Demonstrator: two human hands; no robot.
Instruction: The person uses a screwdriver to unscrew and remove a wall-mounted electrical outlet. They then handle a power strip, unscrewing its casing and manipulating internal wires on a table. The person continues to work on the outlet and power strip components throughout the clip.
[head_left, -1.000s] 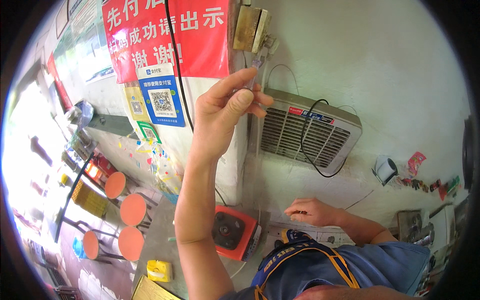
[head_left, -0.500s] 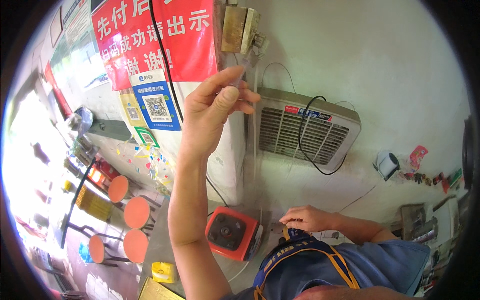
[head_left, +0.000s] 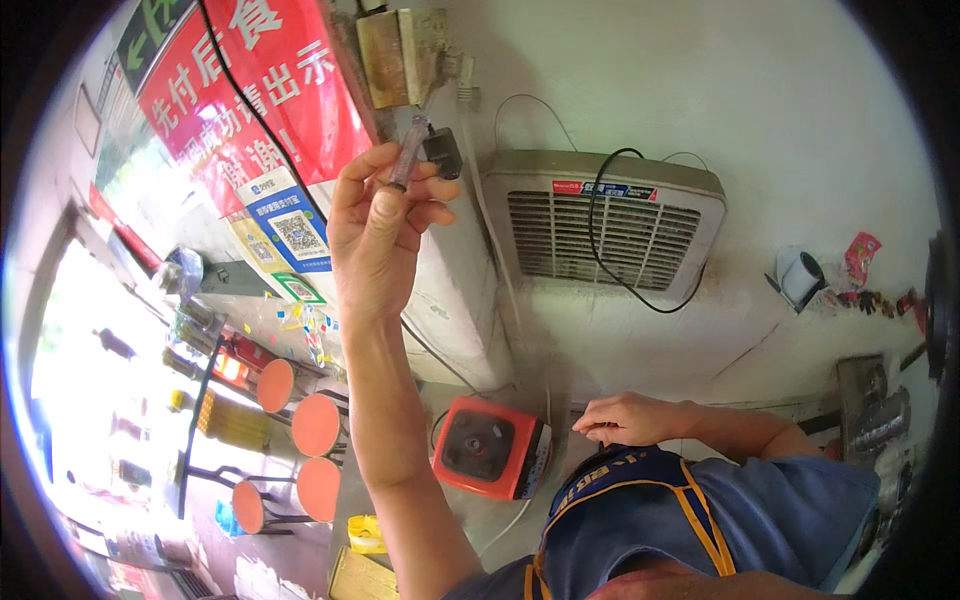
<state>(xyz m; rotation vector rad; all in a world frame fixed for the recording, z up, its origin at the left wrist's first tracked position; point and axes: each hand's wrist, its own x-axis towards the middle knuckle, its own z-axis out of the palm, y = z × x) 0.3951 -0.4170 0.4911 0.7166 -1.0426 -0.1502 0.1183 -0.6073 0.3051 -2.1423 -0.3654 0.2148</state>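
My left hand (head_left: 375,245) is raised and closed in a pinch around a slim see-through tool (head_left: 408,152) that looks like a voltage tester screwdriver. Its upper end points at the lower edge of the grimy socket blocks (head_left: 402,60) on the wall corner; whether it touches them I cannot tell. A black plug-in adapter (head_left: 443,153) sits just right of the fingers, and a white plug (head_left: 462,72) is in the side of the sockets. My right hand (head_left: 628,418) is held in front of the blue apron (head_left: 600,475), fingers curled together, palm hidden.
A vent fan (head_left: 600,235) with a looping black cable juts from the wall. Below stands a red-orange appliance base (head_left: 488,447) on the counter, near a yellow packet (head_left: 366,534). Orange stools (head_left: 316,425) stand lower left. A red sign (head_left: 250,90) covers the pillar.
The view has shifted, so the wall and sockets sit farther left. My left hand keeps its hold beneath the sockets; the tool and black adapter show more plainly. My right hand's fingers are more curled.
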